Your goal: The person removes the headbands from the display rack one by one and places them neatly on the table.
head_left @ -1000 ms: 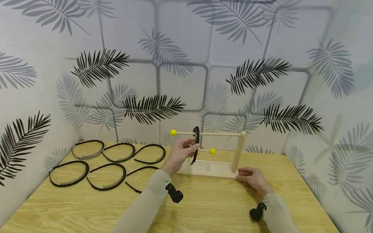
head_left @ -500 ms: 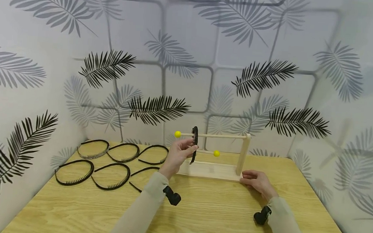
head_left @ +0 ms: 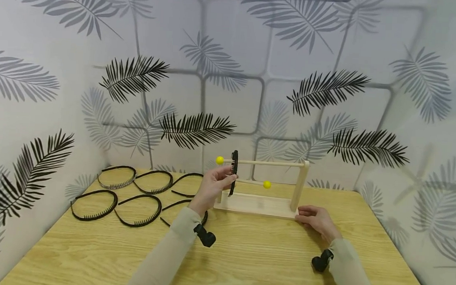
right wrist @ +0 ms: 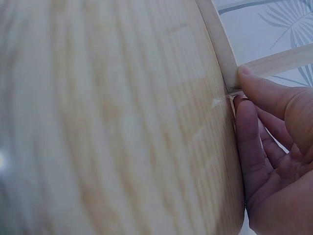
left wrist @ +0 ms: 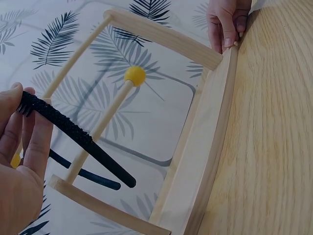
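My left hand [head_left: 211, 188] pinches a black toothed headband [head_left: 235, 157] between thumb and fingers. It stands upright at the upper rod [head_left: 273, 163] of a wooden rack [head_left: 261, 205], close to the yellow ball [head_left: 220, 160] on the rod's left end. In the left wrist view, one leg of the headband [left wrist: 100, 149] passes in front of the lower rod [left wrist: 111, 108] and the other leg shows behind it. My right hand [head_left: 319, 222] grips the right end of the rack's base, with the thumb [right wrist: 261, 88] on its corner.
Several more black headbands [head_left: 137, 210] lie in two rows on the wooden table [head_left: 252, 257], left of the rack. A second yellow ball [head_left: 266, 185] caps the lower rod. A leaf-patterned wall [head_left: 231, 94] stands behind the table.
My left hand has moved the headband leftward along the upper rod, nearer its yellow ball. The right hand stays at the base's end. The head view has shifted slightly.
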Demonstrator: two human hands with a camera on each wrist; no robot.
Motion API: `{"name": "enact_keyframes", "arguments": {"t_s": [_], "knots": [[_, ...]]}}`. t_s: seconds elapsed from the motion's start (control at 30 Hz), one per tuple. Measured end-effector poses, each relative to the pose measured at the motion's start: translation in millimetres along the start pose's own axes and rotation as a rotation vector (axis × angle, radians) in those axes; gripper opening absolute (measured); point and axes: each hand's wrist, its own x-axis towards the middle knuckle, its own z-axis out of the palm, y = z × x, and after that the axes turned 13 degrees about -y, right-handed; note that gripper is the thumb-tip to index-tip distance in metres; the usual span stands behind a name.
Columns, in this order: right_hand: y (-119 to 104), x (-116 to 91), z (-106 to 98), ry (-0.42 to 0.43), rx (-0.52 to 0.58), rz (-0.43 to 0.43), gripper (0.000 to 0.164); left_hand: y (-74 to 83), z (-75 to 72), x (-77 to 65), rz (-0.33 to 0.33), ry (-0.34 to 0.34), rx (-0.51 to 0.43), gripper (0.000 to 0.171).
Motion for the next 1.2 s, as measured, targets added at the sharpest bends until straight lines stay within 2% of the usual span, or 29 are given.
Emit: {"name": "enact_keyframes", "arguments": {"t_s": [0.47,0.93,1.2], "knots": [[0.0,0.9,-1.0,0.01,-0.017,0.01,0.056,1.0,-17.3,-1.7,-0.012,0.015,0.019,0.04],[2.2,2.2,0.1,0.011,-0.014,0.031,0.056,1.2,-31.0,-4.9,-0.054,0.035,0.015,0.037],[1.1,1.1,-0.5,0.011,-0.012,0.02,0.056,2.9,-37.1,-9.3,-0.027,0.068,0.048,0.039]]}}
